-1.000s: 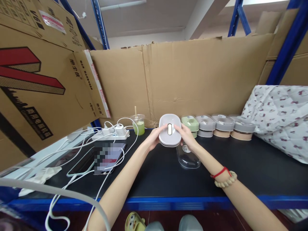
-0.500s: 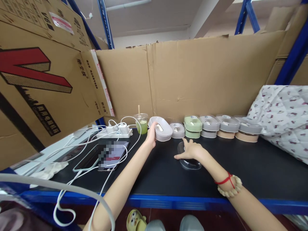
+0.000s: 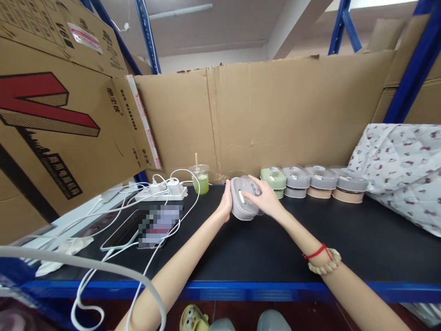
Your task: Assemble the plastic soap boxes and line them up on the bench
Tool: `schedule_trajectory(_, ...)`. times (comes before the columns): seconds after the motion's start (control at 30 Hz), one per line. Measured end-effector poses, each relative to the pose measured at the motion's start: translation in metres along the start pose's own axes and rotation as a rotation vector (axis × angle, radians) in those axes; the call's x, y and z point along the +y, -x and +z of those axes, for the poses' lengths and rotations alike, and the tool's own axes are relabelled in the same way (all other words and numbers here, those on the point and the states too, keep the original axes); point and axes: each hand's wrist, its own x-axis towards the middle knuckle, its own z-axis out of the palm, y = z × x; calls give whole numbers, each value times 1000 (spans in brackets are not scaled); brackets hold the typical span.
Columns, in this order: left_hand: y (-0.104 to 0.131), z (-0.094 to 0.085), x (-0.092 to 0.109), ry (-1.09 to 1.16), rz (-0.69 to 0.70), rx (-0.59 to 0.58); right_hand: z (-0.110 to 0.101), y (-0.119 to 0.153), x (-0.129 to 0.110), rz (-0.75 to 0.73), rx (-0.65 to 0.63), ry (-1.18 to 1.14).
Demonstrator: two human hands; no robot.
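Note:
My left hand [image 3: 225, 202] grips the left side of a grey oval food container [image 3: 243, 209], held tilted just above the black tabletop. Inside or on it shows a small white elongated piece [image 3: 241, 196]. My right hand [image 3: 263, 195] is closed at the container's right side, its thumb and fingers on a clear plastic lid [image 3: 255, 187]. The lid lies against the container's right part, and I cannot tell whether it is seated. To the right, a green lidded container [image 3: 273, 175] stands in a row with several grey-topped stacked ones [image 3: 320, 177].
A cup of green drink [image 3: 201, 181] with a straw stands at the back left. Near it lie a power strip [image 3: 161, 195], white cables, a phone [image 3: 120, 230] and a tablet [image 3: 161, 225]. Cardboard [image 3: 268, 110] walls the back; a patterned cloth [image 3: 403, 170] sits at right.
My right hand has lifted the clear lid from the tabletop up to the grey container. My left hand has brought the container right and nearer. The small grey container behind is now hidden.

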Motion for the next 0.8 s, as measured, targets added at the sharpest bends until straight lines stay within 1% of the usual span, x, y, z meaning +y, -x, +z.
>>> schedule_trajectory(0.03, 3, 2, -1, -11, -34, -23, 3, 0, 1, -4, -9, -34)
schedule_trajectory(0.1, 7, 5, -2, -52, -82, -30, 9, 1, 3, -10, -19, -90)
schedule_trajectory(0.2, 6, 4, -4, -86, -82, -33, 12, 4, 2, -3, -18, -123)
schedule_trajectory(0.33, 4, 3, -6, -115, -96, -49, 12, 7, -1, 12, -32, -69)
schedule_trajectory(0.43, 5, 4, -8, -68, -115, -94, 12, 9, -4, 29, -45, -3)
schedule_trajectory(0.53, 6, 4, -9, -19, -84, -93, 14, 9, -7, 83, -67, -19)
schedule_trajectory(0.67, 3, 3, -10, 26, -36, -35, 14, 7, -8, 110, -49, -199)
schedule_trajectory(0.73, 2, 3, -10, 97, 26, -29, 11, 6, -8, 185, -44, -294)
schedule_trajectory(0.8, 2, 3, -9, 164, 89, -20, 8, 4, -9, 306, -96, -390)
